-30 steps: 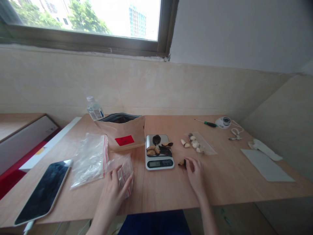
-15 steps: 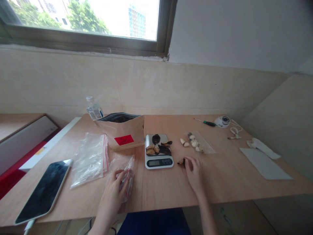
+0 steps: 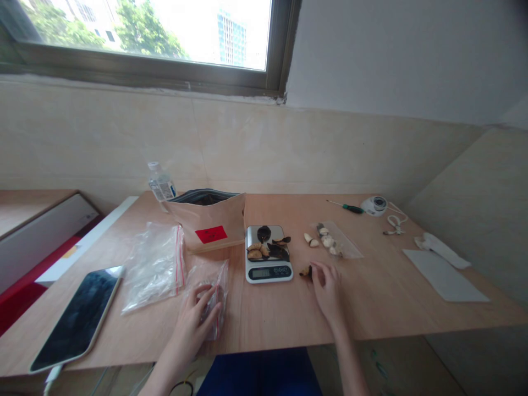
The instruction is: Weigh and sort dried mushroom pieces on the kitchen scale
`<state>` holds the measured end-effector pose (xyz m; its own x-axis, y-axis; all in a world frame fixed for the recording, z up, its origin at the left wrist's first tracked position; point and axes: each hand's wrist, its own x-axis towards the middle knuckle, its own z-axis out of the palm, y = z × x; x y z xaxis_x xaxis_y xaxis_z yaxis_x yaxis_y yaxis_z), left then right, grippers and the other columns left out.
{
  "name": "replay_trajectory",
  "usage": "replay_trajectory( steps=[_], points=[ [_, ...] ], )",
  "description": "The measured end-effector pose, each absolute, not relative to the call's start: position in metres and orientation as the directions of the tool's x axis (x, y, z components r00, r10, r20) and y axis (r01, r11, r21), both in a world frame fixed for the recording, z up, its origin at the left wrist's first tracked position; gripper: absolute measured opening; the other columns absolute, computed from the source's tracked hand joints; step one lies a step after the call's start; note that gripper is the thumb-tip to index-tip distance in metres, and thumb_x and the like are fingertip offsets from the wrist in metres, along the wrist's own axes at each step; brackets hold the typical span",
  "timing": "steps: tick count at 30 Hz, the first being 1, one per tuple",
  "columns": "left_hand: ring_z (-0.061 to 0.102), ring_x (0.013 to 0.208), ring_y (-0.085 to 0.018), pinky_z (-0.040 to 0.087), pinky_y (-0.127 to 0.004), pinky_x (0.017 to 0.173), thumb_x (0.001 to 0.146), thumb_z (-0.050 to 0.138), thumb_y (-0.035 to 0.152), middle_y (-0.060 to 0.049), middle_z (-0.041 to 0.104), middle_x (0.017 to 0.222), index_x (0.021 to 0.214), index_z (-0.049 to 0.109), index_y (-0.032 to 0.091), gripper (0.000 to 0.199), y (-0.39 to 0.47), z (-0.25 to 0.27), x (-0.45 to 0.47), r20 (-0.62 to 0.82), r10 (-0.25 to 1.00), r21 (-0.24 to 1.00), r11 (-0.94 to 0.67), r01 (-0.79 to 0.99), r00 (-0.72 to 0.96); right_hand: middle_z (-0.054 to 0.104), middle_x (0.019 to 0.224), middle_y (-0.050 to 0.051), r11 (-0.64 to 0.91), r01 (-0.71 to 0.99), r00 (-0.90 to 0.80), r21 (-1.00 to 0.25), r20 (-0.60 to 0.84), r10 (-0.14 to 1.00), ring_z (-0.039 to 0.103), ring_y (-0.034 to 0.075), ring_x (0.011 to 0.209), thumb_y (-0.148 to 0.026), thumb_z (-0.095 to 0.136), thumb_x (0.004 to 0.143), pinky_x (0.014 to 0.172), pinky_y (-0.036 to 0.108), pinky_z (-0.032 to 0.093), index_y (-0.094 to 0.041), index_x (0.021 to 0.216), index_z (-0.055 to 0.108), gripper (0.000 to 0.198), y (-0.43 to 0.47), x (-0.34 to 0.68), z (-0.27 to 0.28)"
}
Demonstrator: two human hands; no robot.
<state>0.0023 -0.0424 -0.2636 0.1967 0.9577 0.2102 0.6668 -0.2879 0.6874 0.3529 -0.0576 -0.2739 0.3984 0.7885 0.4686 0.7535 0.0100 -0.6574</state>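
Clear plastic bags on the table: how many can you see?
3. A stack of bags lies beside the phone, one bag is under the left hand, and one bag lies right of the scale. The stack may hold more.

Head view, the only one I have: worn on the person's head, looking forward and down across the wooden table (image 3: pixel 371 308) toward the tiled wall (image 3: pixel 289 148) and window (image 3: pixel 165 33). Near range; both forearms enter from the bottom edge. Wide lens, edges bowed. No second view, so no shared area
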Motion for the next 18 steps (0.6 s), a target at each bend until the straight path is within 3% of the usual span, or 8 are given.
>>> replay_trajectory(
  steps=[7, 13, 16, 18],
  points=[
    [0.063, 0.103, -0.025, 0.052, -0.039, 0.091, 0.083, 0.050, 0.044, -0.010, 0.061, 0.111, 0.108, 0.069, 0.022, 0.039, -0.042, -0.262, 0.001, 0.200, 0.959, 0.692, -0.284, 0.663, 0.202, 0.060, 0.105, 0.013, 0.103, 0.793, 0.302, -0.600, 0.535, 0.789, 0.053, 0.028, 0.106, -0.034, 0.042, 0.090, 0.096, 0.049, 0.038, -0.019, 0.107, 0.062, 0.030, -0.029, 0.364, -0.261],
    [0.061, 0.106, -0.024, 0.052, -0.037, 0.092, 0.085, 0.048, 0.043, -0.010, 0.059, 0.114, 0.113, 0.066, 0.022, 0.039, -0.047, -0.250, 0.003, 0.153, 0.965, 0.716, -0.258, 0.649, 0.214, 0.059, 0.127, 0.006, 0.322, 0.785, -0.086, -0.530, 0.421, 0.903, 0.051, 0.023, 0.119, -0.027, 0.046, 0.089, 0.102, 0.045, 0.036, -0.028, 0.125, 0.055, 0.038, 0.017, 0.354, -0.219],
    [0.061, 0.106, -0.024, 0.051, -0.039, 0.093, 0.085, 0.047, 0.043, -0.010, 0.059, 0.113, 0.114, 0.066, 0.021, 0.040, -0.047, -0.250, 0.004, 0.134, 0.967, 0.723, -0.244, 0.646, 0.215, 0.065, 0.118, 0.004, 0.386, 0.757, -0.196, -0.528, 0.380, 0.904, 0.055, 0.022, 0.112, -0.028, 0.048, 0.088, 0.097, 0.043, 0.041, -0.029, 0.117, 0.061, 0.032, 0.032, 0.348, -0.214],
    [0.061, 0.106, -0.024, 0.050, -0.039, 0.093, 0.085, 0.047, 0.043, -0.011, 0.058, 0.113, 0.114, 0.065, 0.020, 0.041, -0.046, -0.252, 0.003, 0.126, 0.968, 0.726, -0.239, 0.644, 0.217, 0.069, 0.108, 0.004, 0.357, 0.773, -0.172, -0.524, 0.369, 0.913, 0.059, 0.024, 0.104, -0.032, 0.051, 0.088, 0.092, 0.042, 0.044, -0.027, 0.109, 0.065, 0.026, 0.035, 0.352, -0.219]
  ],
)
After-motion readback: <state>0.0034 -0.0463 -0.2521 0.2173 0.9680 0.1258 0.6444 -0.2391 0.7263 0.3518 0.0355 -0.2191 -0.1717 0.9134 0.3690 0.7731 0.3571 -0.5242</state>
